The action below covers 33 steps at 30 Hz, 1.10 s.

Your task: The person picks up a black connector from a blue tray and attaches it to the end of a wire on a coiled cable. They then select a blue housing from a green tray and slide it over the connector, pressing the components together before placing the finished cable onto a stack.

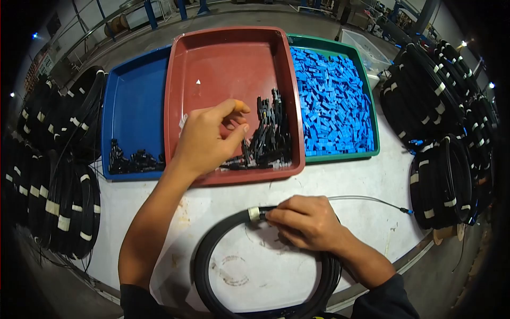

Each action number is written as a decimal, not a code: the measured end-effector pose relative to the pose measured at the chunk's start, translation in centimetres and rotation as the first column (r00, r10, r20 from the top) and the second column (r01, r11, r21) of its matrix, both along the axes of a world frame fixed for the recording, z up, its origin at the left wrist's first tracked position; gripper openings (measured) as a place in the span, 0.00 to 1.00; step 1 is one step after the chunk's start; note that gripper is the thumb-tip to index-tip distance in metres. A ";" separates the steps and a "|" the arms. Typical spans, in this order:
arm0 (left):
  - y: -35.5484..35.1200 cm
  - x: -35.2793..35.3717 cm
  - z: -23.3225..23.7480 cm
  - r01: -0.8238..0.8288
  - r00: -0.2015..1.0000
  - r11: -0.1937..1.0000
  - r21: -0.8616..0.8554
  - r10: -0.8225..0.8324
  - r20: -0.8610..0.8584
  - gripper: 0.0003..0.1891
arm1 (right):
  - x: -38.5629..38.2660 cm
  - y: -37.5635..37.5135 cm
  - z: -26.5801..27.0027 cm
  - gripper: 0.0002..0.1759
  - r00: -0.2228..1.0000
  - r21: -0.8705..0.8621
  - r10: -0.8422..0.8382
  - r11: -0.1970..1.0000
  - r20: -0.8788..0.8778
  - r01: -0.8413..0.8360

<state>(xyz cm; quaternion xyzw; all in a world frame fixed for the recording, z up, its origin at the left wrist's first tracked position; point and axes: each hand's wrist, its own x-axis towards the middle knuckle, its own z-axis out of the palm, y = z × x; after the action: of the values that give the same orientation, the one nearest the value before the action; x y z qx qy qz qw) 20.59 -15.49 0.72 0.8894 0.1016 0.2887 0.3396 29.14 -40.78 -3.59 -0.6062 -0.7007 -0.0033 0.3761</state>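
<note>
My left hand (210, 135) hovers over the front of the red tray (228, 64), fingers curled and the thumb apart from the index finger, with nothing visible between them. Just beyond its fingertips lies a pile of small black plastic parts (271, 138). My right hand (308, 222) grips the top of a coil of black cable (204, 260), beside a band of whitish tape (254, 213). From near that hand, a thin cable end (366, 198) runs right to a small blue-tipped connector (405, 210).
A blue tray (135, 101) with black parts stands left. The green tray (374, 127) at right holds many small blue pieces (334, 106). Taped black cable coils are stacked at left (58, 207) and right (441, 181). A clear plastic bin (366, 48) sits behind.
</note>
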 end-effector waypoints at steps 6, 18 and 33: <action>1.2 5.6 -2.4 -0.018 0.999 0.987 0.158 0.022 -0.024 0.14 | 0.2 0.0 0.3 0.16 0.999 -0.011 -0.002 1.000 -0.037 0.002; 0.1 8.2 -2.2 -0.199 0.950 0.919 0.341 0.266 -0.162 0.18 | 0.2 0.0 0.3 0.13 0.998 -0.010 -0.011 1.000 -0.069 0.010; 1.1 7.1 -2.8 -0.163 0.973 0.954 0.251 0.198 -0.121 0.20 | 0.0 0.1 0.2 0.11 0.996 -0.005 -0.011 1.000 -0.085 0.011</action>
<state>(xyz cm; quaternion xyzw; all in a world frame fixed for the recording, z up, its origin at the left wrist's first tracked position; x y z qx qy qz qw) 27.66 -14.43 -2.10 0.9294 0.1715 0.2633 0.1938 29.17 -40.71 -3.38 -0.6105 -0.6808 0.0220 0.4041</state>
